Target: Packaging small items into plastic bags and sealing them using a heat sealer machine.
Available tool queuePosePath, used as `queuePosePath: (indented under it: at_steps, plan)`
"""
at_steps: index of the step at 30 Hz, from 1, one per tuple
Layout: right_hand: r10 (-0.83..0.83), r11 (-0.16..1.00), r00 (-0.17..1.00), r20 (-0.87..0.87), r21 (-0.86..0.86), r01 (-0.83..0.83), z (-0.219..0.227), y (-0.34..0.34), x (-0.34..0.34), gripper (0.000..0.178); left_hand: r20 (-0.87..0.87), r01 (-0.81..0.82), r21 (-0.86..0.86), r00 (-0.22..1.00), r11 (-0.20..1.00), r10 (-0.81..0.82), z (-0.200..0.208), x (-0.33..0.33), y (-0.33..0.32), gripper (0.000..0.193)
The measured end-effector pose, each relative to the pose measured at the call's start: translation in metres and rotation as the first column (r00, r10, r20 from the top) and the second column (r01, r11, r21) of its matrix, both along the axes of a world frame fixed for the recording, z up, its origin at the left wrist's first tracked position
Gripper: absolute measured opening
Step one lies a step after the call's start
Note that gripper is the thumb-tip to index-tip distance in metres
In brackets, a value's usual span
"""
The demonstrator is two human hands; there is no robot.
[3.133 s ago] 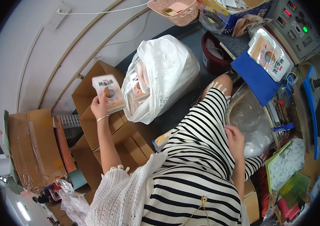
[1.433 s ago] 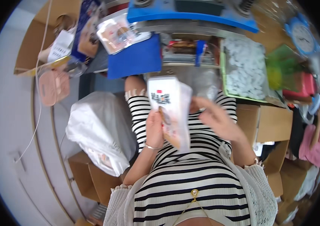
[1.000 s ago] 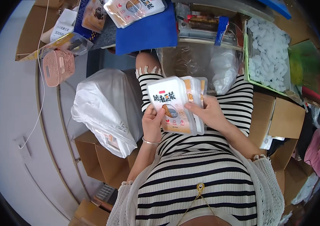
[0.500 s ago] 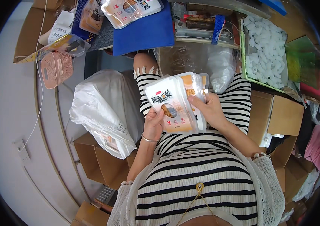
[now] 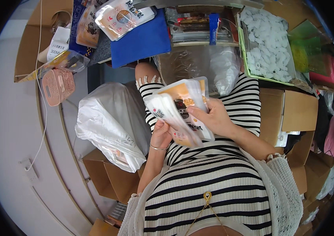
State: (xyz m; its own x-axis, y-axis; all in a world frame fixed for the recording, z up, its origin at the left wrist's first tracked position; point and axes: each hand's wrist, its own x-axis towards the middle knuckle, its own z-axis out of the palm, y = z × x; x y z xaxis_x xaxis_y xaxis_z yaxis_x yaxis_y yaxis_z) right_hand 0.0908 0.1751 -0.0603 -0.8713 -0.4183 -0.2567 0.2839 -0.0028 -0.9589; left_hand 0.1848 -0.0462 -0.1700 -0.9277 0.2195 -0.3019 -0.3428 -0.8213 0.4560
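Above my lap I hold a stack of flat white-and-orange printed pouches (image 5: 178, 112), slightly fanned out. My left hand (image 5: 161, 135) grips the stack's lower left edge, its fingers partly hidden under the pouches. On the right side, my right hand (image 5: 214, 117) is closed round the stack with the thumb lying on top of the orange-and-white faces. The white pouches on the left are tilted and blurred by motion. More pouches of the same kind (image 5: 124, 16) lie on a blue flat mat (image 5: 139, 45) at the far left.
Left of my legs stands a white plastic bag (image 5: 106, 118) over open cardboard boxes (image 5: 110, 173). A green-rimmed tray (image 5: 245, 59) of small white plastic pieces sits far right. Ahead is a metal machine (image 5: 198, 33) with a blue packet; a pink basket (image 5: 58, 86) hangs left.
The stack has tilted and fanned, so the left pouches show more of their edges and the orange ones behind show more. My view has shifted slightly.
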Motion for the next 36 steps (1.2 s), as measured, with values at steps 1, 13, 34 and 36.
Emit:
queuePosePath:
  at_steps: [1, 13, 34, 36]
  plan:
    - [0.042, 0.999, 0.999, 0.017, 0.020, -0.043, 0.007, 0.000, 0.000, 0.018, -0.011, -0.007, 0.032, 1.000, 0.999, 0.007, -0.001, 0.001, 0.000, 0.050]
    - [0.018, 0.983, 0.966, 0.260, -0.180, 0.030, -0.006, 0.000, -0.014, 0.024, -0.022, -0.034, 0.076, 0.999, 0.997, 0.035, 0.004, -0.004, 0.000, 0.040]
    - [0.143, 0.985, 0.938, 0.315, -0.136, -0.105, -0.026, 0.015, -0.092, 0.030, 0.059, 0.441, -0.750, 0.787, 0.493, -0.614, 0.121, -0.084, -0.059, 0.037]
    - [0.164, 0.982, 0.942, 0.293, -0.134, -0.130, -0.028, 0.016, -0.092, 0.030, 0.071, 0.437, -0.726, 0.816, 0.531, -0.574, 0.119, -0.084, -0.056, 0.037]
